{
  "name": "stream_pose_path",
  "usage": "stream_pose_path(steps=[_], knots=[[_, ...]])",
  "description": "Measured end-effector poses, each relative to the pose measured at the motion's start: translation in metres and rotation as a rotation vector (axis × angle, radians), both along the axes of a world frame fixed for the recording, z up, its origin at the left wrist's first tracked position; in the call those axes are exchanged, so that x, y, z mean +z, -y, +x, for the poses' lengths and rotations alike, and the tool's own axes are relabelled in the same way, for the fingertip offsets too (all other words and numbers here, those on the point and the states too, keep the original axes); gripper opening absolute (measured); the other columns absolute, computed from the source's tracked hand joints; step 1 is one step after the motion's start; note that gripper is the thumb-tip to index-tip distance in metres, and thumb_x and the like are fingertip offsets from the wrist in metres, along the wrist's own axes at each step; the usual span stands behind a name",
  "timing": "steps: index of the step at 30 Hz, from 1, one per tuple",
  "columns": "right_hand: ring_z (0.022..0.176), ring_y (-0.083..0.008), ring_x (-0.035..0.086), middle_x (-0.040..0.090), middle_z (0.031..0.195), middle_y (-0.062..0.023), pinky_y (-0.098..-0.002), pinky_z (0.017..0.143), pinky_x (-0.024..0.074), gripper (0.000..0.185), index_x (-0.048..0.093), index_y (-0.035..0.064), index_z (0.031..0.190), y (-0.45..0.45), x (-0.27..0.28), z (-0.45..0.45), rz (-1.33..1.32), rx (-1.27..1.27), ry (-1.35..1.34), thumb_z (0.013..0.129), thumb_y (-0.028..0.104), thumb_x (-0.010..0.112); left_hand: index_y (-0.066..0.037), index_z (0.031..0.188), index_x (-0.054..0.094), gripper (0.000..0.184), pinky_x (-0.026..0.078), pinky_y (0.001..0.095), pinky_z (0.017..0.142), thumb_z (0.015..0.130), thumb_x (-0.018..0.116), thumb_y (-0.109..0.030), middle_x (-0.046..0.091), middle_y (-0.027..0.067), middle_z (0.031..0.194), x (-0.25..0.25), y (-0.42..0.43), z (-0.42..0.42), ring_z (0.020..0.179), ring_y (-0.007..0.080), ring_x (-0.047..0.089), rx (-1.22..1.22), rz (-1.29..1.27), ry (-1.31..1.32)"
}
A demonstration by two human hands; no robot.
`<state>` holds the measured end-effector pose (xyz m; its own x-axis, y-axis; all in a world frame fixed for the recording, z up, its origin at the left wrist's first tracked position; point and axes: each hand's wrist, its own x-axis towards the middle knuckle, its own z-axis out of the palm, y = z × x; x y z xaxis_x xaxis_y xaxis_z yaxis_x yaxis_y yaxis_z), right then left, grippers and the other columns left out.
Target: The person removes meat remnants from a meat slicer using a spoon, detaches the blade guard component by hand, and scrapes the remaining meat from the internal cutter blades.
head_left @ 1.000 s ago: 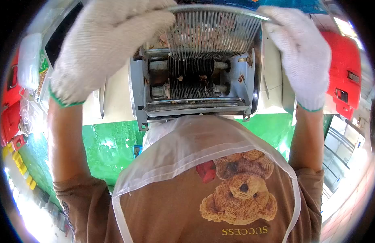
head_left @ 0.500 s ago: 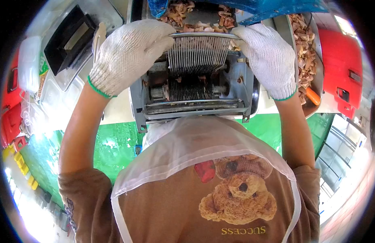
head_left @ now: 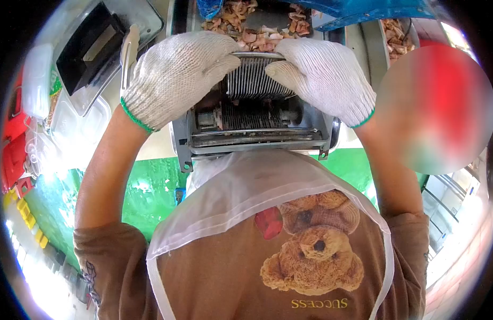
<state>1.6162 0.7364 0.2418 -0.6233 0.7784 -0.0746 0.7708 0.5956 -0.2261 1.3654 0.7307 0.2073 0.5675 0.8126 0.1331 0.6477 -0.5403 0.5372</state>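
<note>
My left hand (head_left: 185,74), in a white knit glove with a green cuff, is closed on the left end of a metal comb's top bar. From the other side my right hand (head_left: 326,77), gloved alike, pinches the bar's right part, with its thumb over the tines. This metal comb (head_left: 254,77) has a row of thin parallel tines. It is tilted above the dark slotted roller (head_left: 252,117) of a grey metal slicing machine (head_left: 316,120). Beyond the hands, sliced pinkish-brown pieces (head_left: 262,38) lie on a tray.
At the right stands a tray of more cut pieces (head_left: 397,40). To the left are tongs (head_left: 130,50), a black tray (head_left: 92,50) and clear plastic containers (head_left: 78,125). Blue material (head_left: 369,13) crosses the top. A blurred patch hides the far right.
My right hand has slid inward along the bar, closer to my left hand. The comb has come slightly lower, nearer to me. A blurred patch now covers the right side.
</note>
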Motion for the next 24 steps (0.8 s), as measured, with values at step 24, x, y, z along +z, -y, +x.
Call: stream_pose_path(steps=[24], knots=[[0.077, -0.0403, 0.064, 0.063, 0.076, -0.0204, -0.0493, 0.067, 0.0505, 0.05, 0.065, 0.0045, 0.078, 0.021, 0.013, 0.01, -0.081, -0.087, 0.06, 0.092, 0.052, 0.059, -0.005, 0.109, 0.073, 0.034, 0.056, 0.0429, 0.079, 0.092, 0.069, -0.034, 0.072, 0.0178, 0.099, -0.003, -0.002, 0.021, 0.09, 0.0352, 0.069, -0.084, 0.021, 0.055]])
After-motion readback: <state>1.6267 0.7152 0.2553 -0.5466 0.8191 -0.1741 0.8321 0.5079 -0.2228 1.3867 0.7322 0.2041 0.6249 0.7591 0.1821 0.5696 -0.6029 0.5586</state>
